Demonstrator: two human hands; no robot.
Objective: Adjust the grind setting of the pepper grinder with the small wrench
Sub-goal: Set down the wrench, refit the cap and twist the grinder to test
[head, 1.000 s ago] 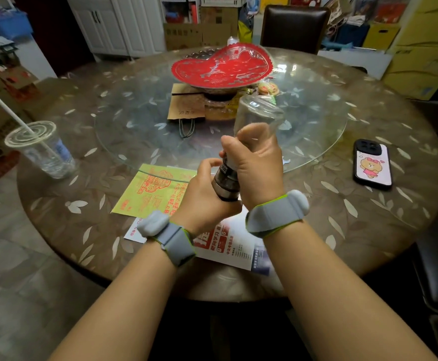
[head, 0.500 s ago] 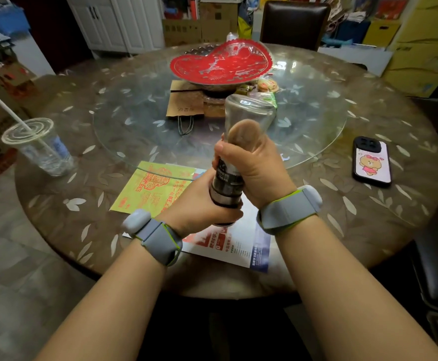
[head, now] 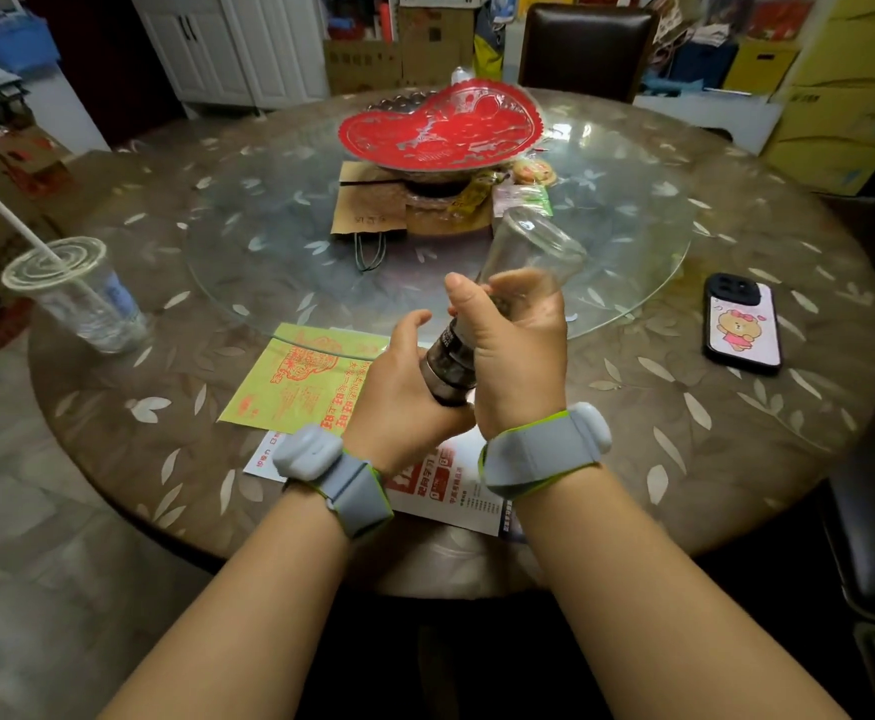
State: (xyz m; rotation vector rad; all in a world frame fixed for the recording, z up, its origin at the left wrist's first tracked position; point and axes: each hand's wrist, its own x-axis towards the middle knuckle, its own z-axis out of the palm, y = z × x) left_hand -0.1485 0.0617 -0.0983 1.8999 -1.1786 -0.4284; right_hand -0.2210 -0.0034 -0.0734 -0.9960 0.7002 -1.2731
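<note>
The pepper grinder (head: 521, 254) has a clear glass body and a dark metal grinding head. It is held upside down above the table's near edge, tilted with the glass end up and to the right. My right hand (head: 518, 350) grips its neck with the thumb up. My left hand (head: 399, 392) cups the dark metal head (head: 445, 363) from the left and below. No wrench shows; anything in my left palm is hidden.
Paper leaflets (head: 300, 379) lie under my hands. A plastic cup with a straw (head: 79, 298) stands at the left, a phone (head: 742, 324) lies at the right. The glass turntable (head: 279, 236) carries a red dish (head: 438, 127), a paper bag and snack packets.
The grinder has tipped from nearly upright to leaning right. My right thumb has lifted, and my left hand has shifted round the metal head.
</note>
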